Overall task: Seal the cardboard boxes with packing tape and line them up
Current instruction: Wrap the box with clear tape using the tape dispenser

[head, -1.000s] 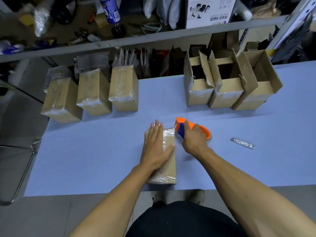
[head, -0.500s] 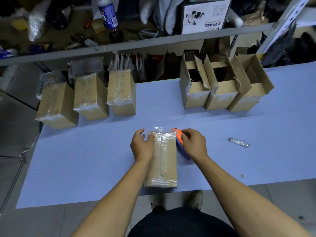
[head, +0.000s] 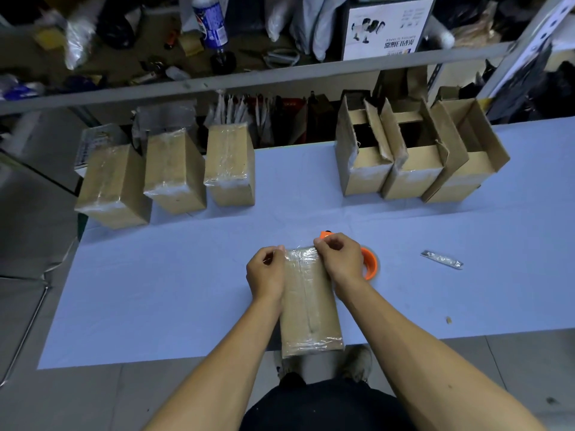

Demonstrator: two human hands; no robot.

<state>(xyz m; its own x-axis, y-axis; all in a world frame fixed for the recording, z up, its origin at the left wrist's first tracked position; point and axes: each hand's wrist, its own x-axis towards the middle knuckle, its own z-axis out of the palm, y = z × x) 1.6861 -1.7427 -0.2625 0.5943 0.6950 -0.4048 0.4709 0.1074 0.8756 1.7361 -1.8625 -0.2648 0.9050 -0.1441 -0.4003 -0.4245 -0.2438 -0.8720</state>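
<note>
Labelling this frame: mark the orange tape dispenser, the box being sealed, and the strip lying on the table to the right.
orange tape dispenser [head: 370,265], head view, on its orange ring.
box being sealed [head: 308,303], head view, top face, centre.
silvery strip [head: 441,259], head view, its middle.

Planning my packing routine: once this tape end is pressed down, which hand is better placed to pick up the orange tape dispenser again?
Probably the right hand. The orange tape dispenser lies on the table directly beside it, partly hidden behind it, while the left hand grips the opposite side of the taped brown cardboard box.
</note>
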